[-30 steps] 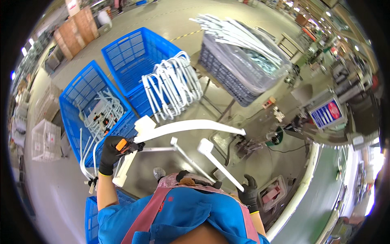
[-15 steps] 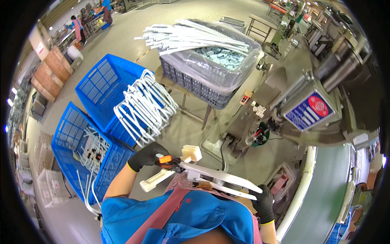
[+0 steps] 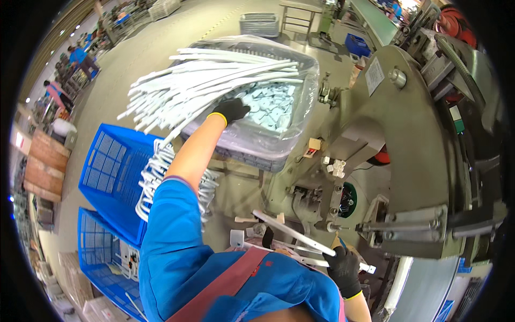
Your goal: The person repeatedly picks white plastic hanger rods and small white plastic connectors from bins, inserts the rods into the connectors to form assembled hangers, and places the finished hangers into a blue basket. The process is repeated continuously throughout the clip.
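My gloved left hand point(image 3: 233, 110) reaches forward into a plastic-lined crate point(image 3: 249, 150). Its fingers look curled together at the edge of a heap of small pale blue-green flat pieces point(image 3: 271, 107); whatever lies between the fingertips is hidden. Beside that hand, a bundle of long white tubes point(image 3: 188, 80) rests across the crate. Close to my body, my gloved right hand point(image 3: 343, 268) is closed around the end of a white metal frame point(image 3: 292, 232) with long, narrow bars. The frame's other end runs in front of my apron, partly covered by a small white block point(image 3: 237, 238).
Left of me stand two blue plastic baskets point(image 3: 110, 177), with bent white tubes point(image 3: 155, 174) at the upper one. A large grey-green press machine point(image 3: 418, 145) fills the right side. Several small white blocks point(image 3: 335, 166) sit on the machine's base. A green-topped conveyor point(image 3: 424, 284) runs at lower right.
My left hand has left the orange-and-black object beside the frame and stretched forward to the pieces in the crate. My right hand keeps its hold. The whole view has shifted.
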The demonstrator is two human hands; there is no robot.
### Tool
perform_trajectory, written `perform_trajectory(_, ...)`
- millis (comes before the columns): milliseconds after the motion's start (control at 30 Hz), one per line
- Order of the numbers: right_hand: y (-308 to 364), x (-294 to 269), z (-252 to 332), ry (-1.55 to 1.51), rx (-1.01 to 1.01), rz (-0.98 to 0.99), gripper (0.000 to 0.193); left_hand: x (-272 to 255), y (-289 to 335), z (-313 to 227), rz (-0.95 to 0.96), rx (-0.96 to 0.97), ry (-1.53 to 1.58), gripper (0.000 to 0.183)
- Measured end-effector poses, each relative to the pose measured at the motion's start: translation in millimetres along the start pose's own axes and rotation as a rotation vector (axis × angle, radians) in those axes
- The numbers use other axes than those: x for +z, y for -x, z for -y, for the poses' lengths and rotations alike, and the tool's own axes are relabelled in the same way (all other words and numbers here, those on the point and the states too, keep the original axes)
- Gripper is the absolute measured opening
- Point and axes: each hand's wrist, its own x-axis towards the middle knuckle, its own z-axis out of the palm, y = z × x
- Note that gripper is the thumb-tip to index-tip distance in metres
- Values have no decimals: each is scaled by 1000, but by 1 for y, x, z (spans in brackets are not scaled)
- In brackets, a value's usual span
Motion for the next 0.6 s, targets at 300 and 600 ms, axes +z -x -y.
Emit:
perform_trajectory(300, -11, -11, 21, -189, 283, 270, 35, 38, -103, 65, 118, -208, 49, 75)
perform_trajectory(600, -12, -22, 27, -164, 277, 187, 23, 16, -76, 5, 410, 337, 201, 70)
